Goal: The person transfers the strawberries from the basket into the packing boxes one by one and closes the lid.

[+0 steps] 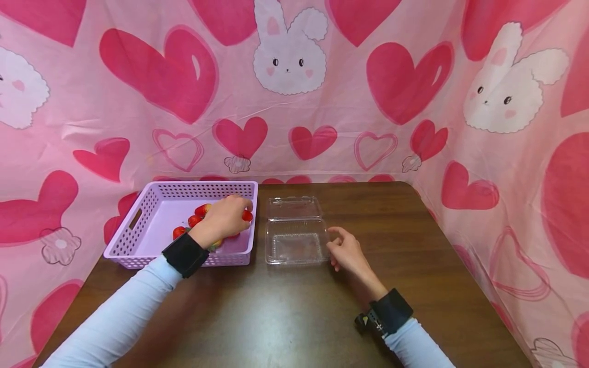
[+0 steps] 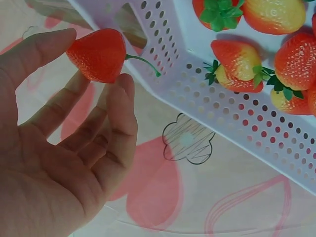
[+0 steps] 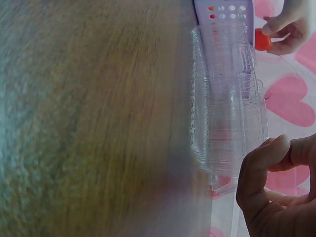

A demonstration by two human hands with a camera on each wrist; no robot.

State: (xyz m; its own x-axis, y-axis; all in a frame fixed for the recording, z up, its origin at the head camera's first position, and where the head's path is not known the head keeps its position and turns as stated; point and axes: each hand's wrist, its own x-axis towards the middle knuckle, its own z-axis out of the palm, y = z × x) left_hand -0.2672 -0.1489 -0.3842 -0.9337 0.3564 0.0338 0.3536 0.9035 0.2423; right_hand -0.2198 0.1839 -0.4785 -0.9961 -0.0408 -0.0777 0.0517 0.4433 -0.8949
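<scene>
My left hand (image 1: 240,208) reaches over the right part of a lavender perforated basket (image 1: 152,207) and pinches one red strawberry (image 1: 247,215) between thumb and fingertips. The left wrist view shows that strawberry (image 2: 98,54) held at my fingertips (image 2: 121,89), outside the basket wall (image 2: 237,123), with several more strawberries (image 2: 237,66) lying inside. An open, empty clear clamshell container (image 1: 294,237) sits right of the basket. My right hand (image 1: 335,244) lies with fingers loosely curled at the container's right edge (image 3: 227,163), holding nothing; whether it touches is unclear.
Everything stands on a dark wooden table (image 1: 285,317). Pink cloth with hearts and rabbits (image 1: 294,92) hangs behind and along both sides. Black bands sit on both wrists (image 1: 186,254).
</scene>
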